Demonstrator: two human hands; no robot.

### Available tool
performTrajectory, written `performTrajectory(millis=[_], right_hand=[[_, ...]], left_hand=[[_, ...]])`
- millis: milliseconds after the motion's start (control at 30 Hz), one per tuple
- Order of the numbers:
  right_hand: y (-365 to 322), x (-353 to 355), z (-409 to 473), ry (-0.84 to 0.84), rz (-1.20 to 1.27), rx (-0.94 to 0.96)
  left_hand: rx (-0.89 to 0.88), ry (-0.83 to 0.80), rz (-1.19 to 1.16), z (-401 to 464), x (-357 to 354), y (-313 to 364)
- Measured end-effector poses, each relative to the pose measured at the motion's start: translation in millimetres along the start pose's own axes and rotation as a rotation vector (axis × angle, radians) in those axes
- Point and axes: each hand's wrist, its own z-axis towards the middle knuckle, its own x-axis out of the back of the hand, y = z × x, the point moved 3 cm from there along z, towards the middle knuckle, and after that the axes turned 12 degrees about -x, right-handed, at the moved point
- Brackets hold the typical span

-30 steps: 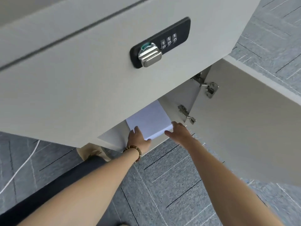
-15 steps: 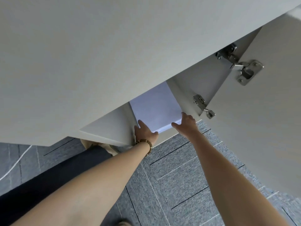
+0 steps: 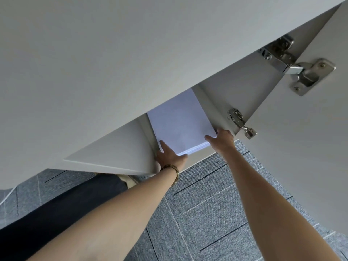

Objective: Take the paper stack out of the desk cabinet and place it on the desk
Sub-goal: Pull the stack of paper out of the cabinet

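A white paper stack (image 3: 180, 121) lies flat on the floor of the open desk cabinet (image 3: 235, 91), its near edge at the cabinet's front lip. My left hand (image 3: 169, 154), with a beaded bracelet on the wrist, grips the stack's near left corner, thumb on top. At the near right corner my right hand (image 3: 221, 138) holds the stack with its thumb on the top sheet. The back of the stack is hidden under the grey panel above.
A large grey drawer front or desk panel (image 3: 113, 63) overhangs the cabinet. The cabinet door (image 3: 301, 138) stands open at the right, with two metal hinges (image 3: 299, 66). Grey carpet tiles (image 3: 207, 204) lie below. My dark trouser leg (image 3: 56, 208) is at lower left.
The view has moved closer and lower; the combination lock left the frame. Both hands stay on the stack's near corners, which sits a little nearer the cabinet's front lip.
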Motion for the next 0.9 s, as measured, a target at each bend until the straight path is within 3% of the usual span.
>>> performTrajectory(millis=[233, 367, 667, 900], right_hand=[[-6, -6, -3, 0.055, 0.036, 0.078], [-11, 0, -5, -0.034, 0.206, 0.063], [-1, -1, -3, -0.083, 0.371, 0.0], [55, -8, -33, -0.158, 0.322, -0.087]], left_hand=[[-0.006, 0.046, -0.022, 0, -4, 0], [-0.011, 0.046, -0.026, 0, -2, -1], [-0.037, -0.023, 0.015, -10, -3, 1], [-0.074, -0.14, 0.05, -57, -14, -19]])
